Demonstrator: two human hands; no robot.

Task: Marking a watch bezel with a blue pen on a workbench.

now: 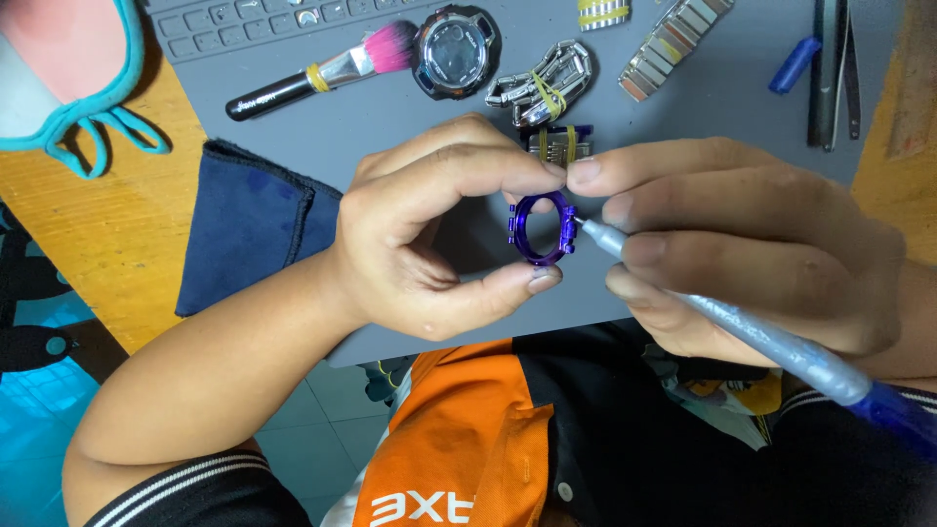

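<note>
Purple ring: a small purple plastic ring [543, 228] with little lugs on its sides was held upright above the near edge of the grey mat [683, 122], between the two hands.
Left hand: the left hand [429, 229] pinched the ring between the forefinger on its top and the thumb on its bottom edge; the other fingers were curled in behind.
Right hand: the right hand [742, 244] was closed around a silver pen [727, 317] with a blue end, its fingers wrapped tight on the barrel; its forefinger tip reached to the top of the ring, meeting the left forefinger.
Pen tip: the tip touched the right side of the ring.
Behind the ring: a small dark block bound with yellow bands [558, 143] lay on the mat just beyond the fingertips.
Farther on the mat: a round watch case [456, 51], a brush with pink bristles [322, 70], a banded metal watch strap [543, 86] and two more strap pieces [673, 47] lay well apart from the hands.
Left of the mat: a dark blue cloth [249, 224] lay over the mat's edge on the yellow table [107, 234].
</note>
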